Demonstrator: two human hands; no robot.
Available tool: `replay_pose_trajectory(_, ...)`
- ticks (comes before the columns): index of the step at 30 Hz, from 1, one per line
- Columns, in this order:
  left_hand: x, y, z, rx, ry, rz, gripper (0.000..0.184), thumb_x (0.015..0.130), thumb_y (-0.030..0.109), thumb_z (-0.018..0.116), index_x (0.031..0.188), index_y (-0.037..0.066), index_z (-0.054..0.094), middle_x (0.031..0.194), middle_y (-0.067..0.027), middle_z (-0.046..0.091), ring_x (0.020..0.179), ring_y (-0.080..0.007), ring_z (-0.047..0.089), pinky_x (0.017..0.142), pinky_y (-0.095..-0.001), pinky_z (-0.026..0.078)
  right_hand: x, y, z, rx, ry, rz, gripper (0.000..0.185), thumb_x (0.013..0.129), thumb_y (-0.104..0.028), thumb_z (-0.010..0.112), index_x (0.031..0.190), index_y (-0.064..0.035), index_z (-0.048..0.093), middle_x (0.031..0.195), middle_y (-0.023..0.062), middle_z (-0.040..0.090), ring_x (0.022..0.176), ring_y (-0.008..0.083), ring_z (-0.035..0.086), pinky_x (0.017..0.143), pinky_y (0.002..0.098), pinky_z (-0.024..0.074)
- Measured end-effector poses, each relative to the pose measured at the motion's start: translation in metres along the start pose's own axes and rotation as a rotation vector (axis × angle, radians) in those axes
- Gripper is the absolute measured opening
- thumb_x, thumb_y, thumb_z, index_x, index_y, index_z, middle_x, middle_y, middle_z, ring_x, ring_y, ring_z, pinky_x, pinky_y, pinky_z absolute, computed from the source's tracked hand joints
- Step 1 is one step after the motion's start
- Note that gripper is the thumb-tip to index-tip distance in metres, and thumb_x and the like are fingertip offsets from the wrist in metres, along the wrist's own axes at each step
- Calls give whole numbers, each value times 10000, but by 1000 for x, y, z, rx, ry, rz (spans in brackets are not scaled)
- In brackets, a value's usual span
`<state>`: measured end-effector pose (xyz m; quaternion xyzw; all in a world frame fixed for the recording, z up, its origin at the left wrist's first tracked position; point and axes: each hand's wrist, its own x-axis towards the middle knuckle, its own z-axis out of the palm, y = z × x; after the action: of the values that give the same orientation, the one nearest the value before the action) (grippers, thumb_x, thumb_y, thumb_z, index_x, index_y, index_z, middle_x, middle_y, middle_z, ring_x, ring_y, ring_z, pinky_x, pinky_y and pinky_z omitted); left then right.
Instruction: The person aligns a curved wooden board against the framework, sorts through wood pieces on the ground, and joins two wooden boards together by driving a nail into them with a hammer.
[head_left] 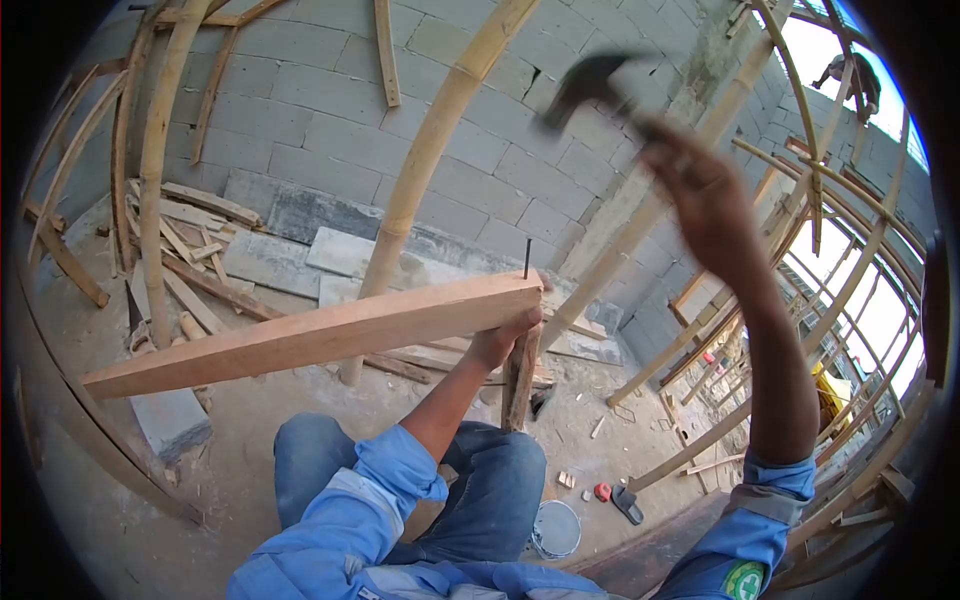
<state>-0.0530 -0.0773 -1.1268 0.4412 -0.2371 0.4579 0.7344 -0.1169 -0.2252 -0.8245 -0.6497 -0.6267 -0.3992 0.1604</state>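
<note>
My right hand (pixel 700 200) is raised at the upper right, closed around the handle of a claw hammer (pixel 590 88); both are blurred by motion. Below and to the left, a nail (pixel 527 258) stands upright in the end of a long wooden plank (pixel 320 325). That plank stretches leftward across my view, and its right end meets the top of a short wooden post (pixel 519 378). My left hand (pixel 503 342) grips the joint from beneath the plank, thumb along its side; the other fingers are partly hidden. The hammer head is well above the nail, apart from it.
Bamboo poles (pixel 418 150) stand before a grey block wall (pixel 320 110). Scrap boards (pixel 190 250) litter the floor at left. Near my knees are a bucket (pixel 556 530), a red tape measure (pixel 602 492) and a dark sandal-like object (pixel 627 505). Another person (pixel 865 85) is high at right.
</note>
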Motion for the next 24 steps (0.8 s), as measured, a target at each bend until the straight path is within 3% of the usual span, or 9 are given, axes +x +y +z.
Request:
replay_pose_trajectory(3, -7, -14, -3, -45, 7, -2, 715, 873, 446, 789, 1394, 26, 537, 1255, -72, 622, 1188, -170, 573, 1032, -337, 434, 29, -4, -43, 32, 212, 133, 481, 1010, -435, 635, 1348, -94, 661, 697, 34, 600, 632, 85, 540, 612, 287, 432)
replay_pose_trajectory(5, -10, -19, -1, -122, 12, 18, 766, 868, 528, 757, 1393, 19, 529, 1280, -80, 612, 1181, -175, 569, 1019, -341, 441, 26, -7, -46, 118, 247, 109, 549, 1026, -441, 610, 1423, -64, 585, 633, -86, 466, 528, -3, 412, 471, 184, 322)
replay_pose_trajectory(7, -13, -26, -1, -180, 16, 39, 845, 862, 639, 703, 1397, 13, 514, 1284, -95, 612, 1109, -174, 591, 955, -339, 478, 8, -3, -42, 69, 125, 159, 528, 1016, -462, 615, 1381, -81, 629, 643, -29, 520, 563, 38, 462, 544, 247, 370)
replay_pose_trajectory(9, -20, -45, -6, -243, 96, -27, 974, 823, 766, 653, 1422, 16, 483, 1263, -108, 616, 882, -148, 629, 772, -312, 536, -16, -3, -34, -9, 9, 154, 508, 1013, -453, 622, 1368, -91, 647, 682, 21, 603, 601, 69, 506, 599, 292, 412)
replay_pose_trajectory(10, -23, -52, -8, -251, 146, -35, 998, 825, 790, 627, 1421, 4, 474, 1259, -123, 626, 961, -201, 673, 839, -348, 555, -30, -2, -22, -9, -13, 132, 497, 1012, -431, 627, 1374, -91, 642, 701, 30, 626, 606, 77, 512, 609, 297, 420)
replay_pose_trajectory(13, -27, -23, 5, -156, 205, -81, 948, 856, 751, 625, 1403, -10, 481, 1240, -139, 649, 1043, -252, 699, 907, -382, 558, -46, -20, -10, -14, -239, 305, 455, 1012, -361, 635, 1382, -97, 636, 810, 84, 716, 663, 113, 587, 662, 317, 467)
replay_pose_trajectory(16, -27, -16, 7, -97, 234, -28, 840, 900, 645, 662, 1380, -24, 494, 1217, -150, 668, 1089, -286, 705, 946, -398, 556, -51, -4, 7, -37, -243, 201, 444, 1015, -330, 628, 1388, -88, 630, 877, 134, 742, 698, 160, 647, 672, 346, 489)
replay_pose_trajectory(19, -28, -30, 10, -117, 429, 38, 571, 879, 406, 800, 1205, -24, 615, 1051, -83, 684, 960, -160, 661, 844, -313, 533, -48, 0, 10, -37, -236, 160, 448, 1013, -323, 629, 1386, -74, 629, 877, 146, 745, 697, 187, 665, 680, 362, 499)
replay_pose_trajectory(24, -33, -32, -2, -52, 369, -48, 533, 860, 373, 822, 1170, -19, 637, 1055, -76, 684, 959, -148, 651, 852, -306, 521, -38, -1, 12, -40, -249, 152, 454, 1018, -339, 617, 1383, -70, 630, 834, 149, 735, 666, 197, 662, 684, 375, 503)
